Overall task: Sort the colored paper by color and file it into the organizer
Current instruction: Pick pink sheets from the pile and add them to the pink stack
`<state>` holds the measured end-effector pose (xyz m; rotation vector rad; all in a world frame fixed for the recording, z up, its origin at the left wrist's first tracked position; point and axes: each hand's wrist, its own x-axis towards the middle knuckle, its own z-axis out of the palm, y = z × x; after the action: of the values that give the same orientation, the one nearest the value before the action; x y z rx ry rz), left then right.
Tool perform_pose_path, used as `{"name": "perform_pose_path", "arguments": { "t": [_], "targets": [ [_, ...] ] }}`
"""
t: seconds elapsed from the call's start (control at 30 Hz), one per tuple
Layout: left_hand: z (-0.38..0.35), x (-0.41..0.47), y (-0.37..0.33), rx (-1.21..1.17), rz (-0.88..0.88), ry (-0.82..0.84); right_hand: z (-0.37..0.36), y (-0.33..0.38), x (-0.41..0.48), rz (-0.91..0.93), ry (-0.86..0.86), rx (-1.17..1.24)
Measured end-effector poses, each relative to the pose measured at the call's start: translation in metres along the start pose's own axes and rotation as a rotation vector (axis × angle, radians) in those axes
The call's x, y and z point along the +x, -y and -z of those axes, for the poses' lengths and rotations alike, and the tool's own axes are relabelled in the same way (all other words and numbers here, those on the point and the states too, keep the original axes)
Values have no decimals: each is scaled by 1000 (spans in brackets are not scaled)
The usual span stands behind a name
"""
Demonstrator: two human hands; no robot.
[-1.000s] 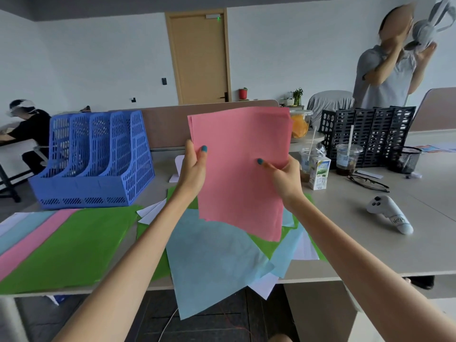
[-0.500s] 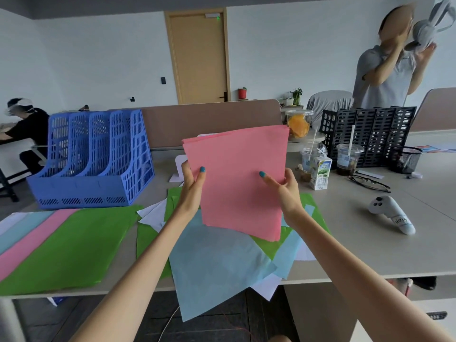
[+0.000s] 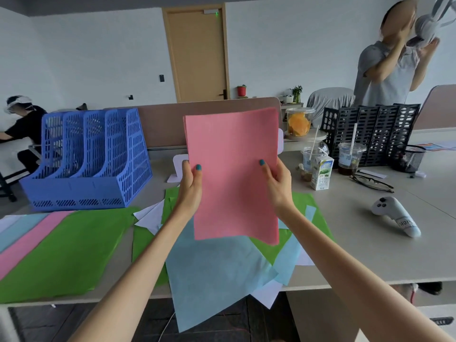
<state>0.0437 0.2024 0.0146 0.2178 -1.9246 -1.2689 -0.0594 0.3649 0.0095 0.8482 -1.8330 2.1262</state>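
Straightened since half a second ago, the stack of pink paper sheets [image 3: 232, 174] now stands upright with its top edge level, where it leaned with that edge sloping; both hands have kept their places on its sides. The left hand [image 3: 191, 186] grips the stack's left edge, thumb on the front face and fingers behind it. The right hand [image 3: 278, 186] grips the right edge the same way. The stack is held in the air to the right of the blue plastic lattice file organizer [image 3: 91, 159], nearer the camera, touching only the hands

The organizer stands on the pale grey table [image 3: 370, 248]. Right of the organizer, under the held stack, lies a loose pile: a large light blue paper sheet [image 3: 212, 275] hanging over the table's near edge, green paper sheets [image 3: 303, 201] beneath and beside it, and white paper sheets [image 3: 150, 215] poking out at the sides. In front of the organizer a separate row lies flat and overlapping: a wide green sheet [image 3: 66, 248], then a pink strip [image 3: 32, 238], a light blue strip [image 3: 17, 228] and a white corner [image 3: 6, 222] furthest left

Well to the right of the organizer stand a small milk carton [image 3: 322, 172], two clear plastic cups [image 3: 350, 156] with straws, a black lattice file rack [image 3: 375, 134] and a black mesh pen cup [image 3: 408, 157]. Dark-framed glasses [image 3: 372, 182] and a white handheld controller [image 3: 394, 215] lie on the table near them. Behind the black rack stands a person in a grey shirt [image 3: 387, 77]; left of the blue organizer a person in black [image 3: 24, 119] sits at another desk
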Motion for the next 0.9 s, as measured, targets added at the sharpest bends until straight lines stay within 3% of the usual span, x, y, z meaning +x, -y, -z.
{"name": "perform_pose_path", "arguments": {
  "t": [0.23, 0.43, 0.53, 0.67, 0.77, 0.9],
  "targets": [
    [11, -9, 16, 11, 25, 5, -4, -24, -22, -190, 18, 41],
    [60, 6, 6, 16, 22, 40, -32, -11, -11, -276, 155, 179],
    [93, 3, 7, -164, 160, 50, -55, -7, -16, -343, 192, 228],
    [132, -16, 15, -427, 475, 61, -94, -10, -33, -430, 213, 271],
    [160, -36, 26, -353, 652, 61, -125, -12, -45, -496, 218, 291],
    [198, -56, 37, -411, 729, 163, -164, -10, -63, -522, 257, 308]
  ]
}}
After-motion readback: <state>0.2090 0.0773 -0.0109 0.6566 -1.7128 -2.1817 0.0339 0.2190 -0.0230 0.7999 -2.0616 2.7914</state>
